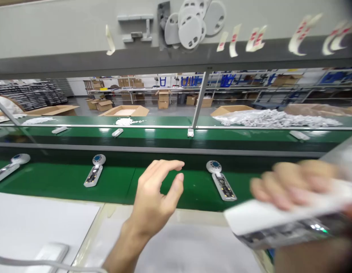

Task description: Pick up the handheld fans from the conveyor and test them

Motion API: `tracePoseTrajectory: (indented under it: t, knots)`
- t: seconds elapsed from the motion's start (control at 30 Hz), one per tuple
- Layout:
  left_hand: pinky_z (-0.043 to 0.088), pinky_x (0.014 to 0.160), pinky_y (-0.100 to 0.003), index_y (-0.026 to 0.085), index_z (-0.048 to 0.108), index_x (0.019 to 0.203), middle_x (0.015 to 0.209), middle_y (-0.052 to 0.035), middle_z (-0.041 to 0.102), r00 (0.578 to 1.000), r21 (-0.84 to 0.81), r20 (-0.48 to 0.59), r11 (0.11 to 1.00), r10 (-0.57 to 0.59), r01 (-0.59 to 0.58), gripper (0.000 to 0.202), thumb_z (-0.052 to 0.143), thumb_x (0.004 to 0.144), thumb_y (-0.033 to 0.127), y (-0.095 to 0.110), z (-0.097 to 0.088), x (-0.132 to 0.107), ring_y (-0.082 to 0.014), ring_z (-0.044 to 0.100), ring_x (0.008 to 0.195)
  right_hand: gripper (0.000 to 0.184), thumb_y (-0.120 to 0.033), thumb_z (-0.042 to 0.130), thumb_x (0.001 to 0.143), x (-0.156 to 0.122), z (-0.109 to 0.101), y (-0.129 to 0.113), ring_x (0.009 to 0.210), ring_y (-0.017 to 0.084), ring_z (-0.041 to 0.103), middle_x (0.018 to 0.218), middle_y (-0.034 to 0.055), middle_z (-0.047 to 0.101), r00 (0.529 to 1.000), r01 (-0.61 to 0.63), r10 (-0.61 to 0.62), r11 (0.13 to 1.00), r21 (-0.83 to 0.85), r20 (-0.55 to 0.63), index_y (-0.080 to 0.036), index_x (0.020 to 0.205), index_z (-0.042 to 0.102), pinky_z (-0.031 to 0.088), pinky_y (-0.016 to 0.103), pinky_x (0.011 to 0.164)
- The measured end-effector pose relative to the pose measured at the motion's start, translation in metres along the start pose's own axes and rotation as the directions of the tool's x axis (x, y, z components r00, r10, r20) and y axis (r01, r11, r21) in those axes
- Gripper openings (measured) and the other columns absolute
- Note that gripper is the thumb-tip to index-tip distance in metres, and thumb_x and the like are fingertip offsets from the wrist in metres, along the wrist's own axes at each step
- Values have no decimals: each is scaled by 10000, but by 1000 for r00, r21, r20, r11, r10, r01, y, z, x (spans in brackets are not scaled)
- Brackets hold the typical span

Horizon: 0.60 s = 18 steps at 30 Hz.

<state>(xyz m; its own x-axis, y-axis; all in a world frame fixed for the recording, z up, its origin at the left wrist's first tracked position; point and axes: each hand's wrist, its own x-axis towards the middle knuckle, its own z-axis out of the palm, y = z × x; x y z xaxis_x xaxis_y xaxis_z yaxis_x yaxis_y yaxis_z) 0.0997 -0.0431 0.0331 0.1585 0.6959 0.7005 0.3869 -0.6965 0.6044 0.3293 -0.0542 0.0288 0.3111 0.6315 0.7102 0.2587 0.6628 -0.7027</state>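
My left hand reaches over the near edge of the green belt, thumb and fingers apart and nothing between them. At the right, my right hand is wrapped over a white handheld device, blurred by motion. The device's open side shows a circuit board with a small green light. Closest to my left hand, on the belt, lies a similar white device with a round head and bare circuit board. Another such device rests farther left, and one more is at the left edge.
Beyond a metal rail, white casing parts lie on a second green strip. Piles of small white parts and cardboard boxes stand behind. An overhead panel carries tape strips. A cable crosses the white worktop.
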Motion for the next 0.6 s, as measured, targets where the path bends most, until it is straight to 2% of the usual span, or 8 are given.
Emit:
tracePoseTrajectory:
  t: [0.07, 0.13, 0.2, 0.33, 0.4, 0.47, 0.5, 0.6]
  knots:
    - [497, 816, -292, 216, 647, 1074, 982, -11, 694, 999, 10, 39, 1000, 5, -6, 177, 562, 933, 155, -1, 1, 0, -150, 620, 917, 255, -535, 717, 787, 0, 17, 11, 747, 251, 636, 793, 53, 629, 1000, 24, -24, 999, -23, -18, -290, 821, 654, 541, 441, 716]
    - [494, 807, -288, 220, 652, 1060, 980, -10, 693, 998, 30, 69, 1000, -2, 0, 163, 558, 937, 168, -2, 2, -1, -152, 617, 916, 219, -372, 796, 722, -1, 32, 24, 807, 269, 652, 869, 71, 680, 999, -35, 34, 994, -102, -6, -230, 849, 688, 544, 424, 734]
    - [492, 799, -290, 232, 653, 1060, 981, -7, 690, 996, 51, 87, 998, -26, 22, 162, 551, 943, 187, -3, 3, -1, -156, 613, 911, 218, -315, 781, 712, -1, 42, 35, 804, 269, 663, 871, 79, 707, 993, -111, 116, 981, -162, 23, -191, 872, 701, 551, 399, 721]
    - [493, 812, -296, 267, 640, 1105, 1072, -7, 668, 984, 88, 128, 990, -125, 114, 188, 534, 952, 238, -6, 5, 0, -170, 604, 973, 279, -174, 710, 681, 1, 52, 49, 892, 263, 671, 972, 79, 723, 972, -77, 120, 975, -209, 202, -180, 960, 714, 539, 349, 770]
    - [493, 840, -301, 283, 624, 1137, 1141, -8, 644, 973, 103, 156, 982, -170, 156, 207, 525, 956, 267, -7, 6, 0, -177, 597, 1028, 271, -205, 713, 703, 1, 57, 54, 900, 258, 669, 979, 75, 725, 949, -183, 224, 965, -188, 223, -171, 971, 708, 528, 342, 784]
    - [492, 878, -310, 297, 591, 1192, 1222, -10, 609, 960, 121, 192, 975, -205, 184, 246, 513, 959, 291, -9, 7, 0, -185, 584, 1092, 249, -286, 738, 722, 0, 64, 60, 853, 244, 659, 910, 70, 718, 889, -362, 386, 922, -140, 246, -151, 925, 692, 516, 334, 762]
    - [492, 897, -316, 305, 565, 1233, 1274, -13, 584, 949, 136, 222, 971, -225, 199, 280, 505, 960, 298, -9, 8, 0, -191, 574, 1129, 255, -316, 746, 722, -2, 67, 64, 825, 230, 649, 866, 63, 706, 840, -455, 465, 884, -105, 279, -143, 896, 679, 507, 325, 747]
    - [489, 951, -349, 326, 474, 1347, 1422, -26, 482, 896, 202, 333, 950, -294, 236, 395, 491, 952, 307, -9, 10, 0, -219, 542, 1219, 243, -312, 723, 736, -12, 79, 81, 758, 177, 612, 786, 28, 660, 631, -703, 604, 711, 30, 486, -143, 893, 650, 478, 287, 710]
